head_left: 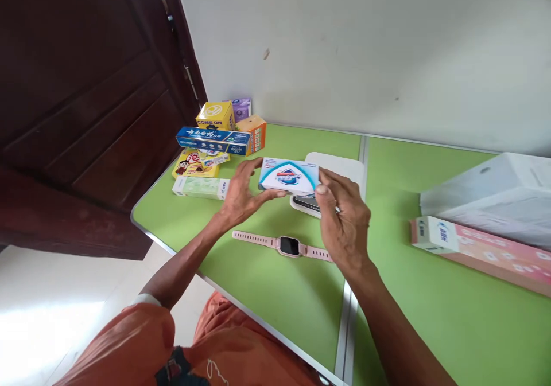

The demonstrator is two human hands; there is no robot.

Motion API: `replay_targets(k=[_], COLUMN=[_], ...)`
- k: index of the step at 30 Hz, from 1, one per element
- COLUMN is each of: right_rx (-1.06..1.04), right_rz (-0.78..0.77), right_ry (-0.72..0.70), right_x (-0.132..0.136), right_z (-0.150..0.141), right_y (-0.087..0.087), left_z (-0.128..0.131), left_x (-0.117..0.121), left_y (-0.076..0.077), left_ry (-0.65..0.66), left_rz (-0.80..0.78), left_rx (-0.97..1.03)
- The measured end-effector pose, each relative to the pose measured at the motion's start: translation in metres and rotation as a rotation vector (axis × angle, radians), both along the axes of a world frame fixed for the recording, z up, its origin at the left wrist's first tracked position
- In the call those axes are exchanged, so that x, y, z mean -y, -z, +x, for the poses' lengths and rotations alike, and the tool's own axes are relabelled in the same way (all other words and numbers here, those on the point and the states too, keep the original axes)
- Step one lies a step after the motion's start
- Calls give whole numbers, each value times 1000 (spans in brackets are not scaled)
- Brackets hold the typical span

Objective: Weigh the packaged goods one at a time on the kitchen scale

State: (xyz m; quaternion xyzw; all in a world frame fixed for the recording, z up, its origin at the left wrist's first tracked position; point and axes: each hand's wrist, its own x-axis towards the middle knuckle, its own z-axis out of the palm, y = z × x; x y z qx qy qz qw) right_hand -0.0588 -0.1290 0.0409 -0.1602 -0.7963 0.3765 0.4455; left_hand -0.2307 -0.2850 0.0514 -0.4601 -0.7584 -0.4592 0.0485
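Head view: you're holding the white-and-blue box (289, 175) with both hands, keeping it raised over the green table (275, 305), printed face tilting up toward you. It's partly hiding the white flat device (344, 165) and its dark display.

Left hand (241, 195): gripping the box's left end. Thumb is running along the lower front edge, fingers are curling up around the far corner. Forearm is angling up and inward from lower left, orange sleeve (142, 331) sitting near the elbow.

Right hand (346, 217): gripping the right end. Thumb is pressing the near corner, index is bending over the upper side; can't tell where the other fingertips are landing. Forearm is slanting in from lower right, wrist riding over the table seam.

Pink watch (289, 246) is lying stretched out below the box, right strap tip reaching close to your right hand in view. Pale green box (198, 187) is lying just left of your left hand. Pink box (486, 248) is resting well off to the right.
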Motion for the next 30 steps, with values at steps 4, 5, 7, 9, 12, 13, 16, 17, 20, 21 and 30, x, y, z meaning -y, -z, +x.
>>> replay_targets(k=[4, 5, 7, 9, 12, 13, 16, 17, 20, 21, 30], right_rx=[10, 18, 41, 71, 110, 120, 146, 155, 187, 200, 213], right_rz=[-15, -17, -24, -34, -36, -35, -40, -43, -60, -65, -27], right_ry=[-206, -255, -344, -418, -492, -507, -515, -510, -501, -501, -512], right_x=[36, 45, 62, 76, 91, 95, 100, 100, 98, 98, 95], right_z=[-30, -40, -60, -80, -112, -122, -148, -155, -167, -169, -152], right_y=[-2, 0, 4, 9, 16, 18, 24, 26, 35, 38, 44], left_z=[-12, -16, -26, -38, -61, -70, -94, -101, -116, -119, -121], left_x=[66, 81, 107, 128, 147, 150, 151, 150, 145, 144, 159], left_y=[-12, -13, -14, -13, -11, -10, -8, -7, -2, 0, 0], left_ry=[-131, -159, -211, -265, -338, -352, -357, -350, -310, -296, -356], left_rz=[-28, -35, -43, -58, -96, -109, -135, -144, -199, -226, -284], left_rx=[-18, -12, 14, 50, 98, 113, 146, 147, 139, 138, 37])
